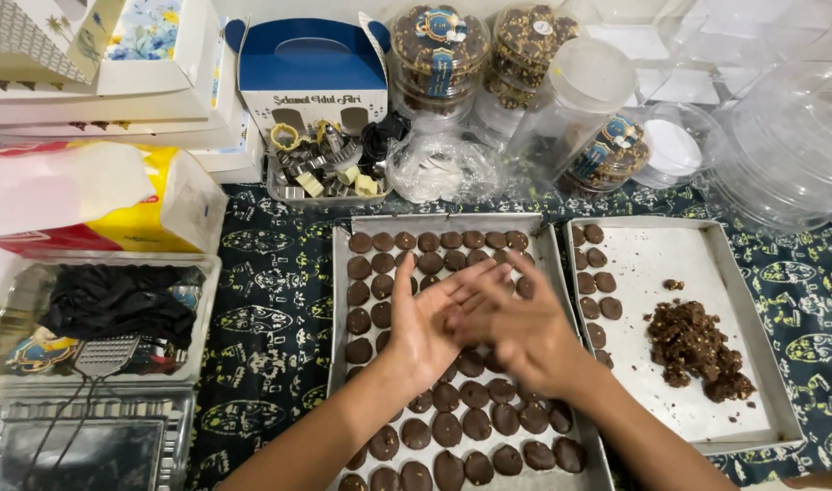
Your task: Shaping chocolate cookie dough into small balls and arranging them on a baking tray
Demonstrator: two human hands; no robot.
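My left hand (427,320) and my right hand (522,329) meet palm to palm above a metal baking tray (340,300) filled with several round, flat chocolate cookies (475,421). The right hand lies across the left palm and is blurred with motion. Whatever lies between the palms is hidden. To the right, a second tray (748,323) lined with white paper holds a heap of brown dough (695,347) and a column of shaped cookies (601,282) along its left side.
Filled clear cookie jars (439,50) and empty plastic tubs (789,136) line the back. A blue gift box (312,68) stands behind a dish of metal cutters (323,168). At left are a tissue pack (89,195) and plastic containers (98,314) on the patterned cloth.
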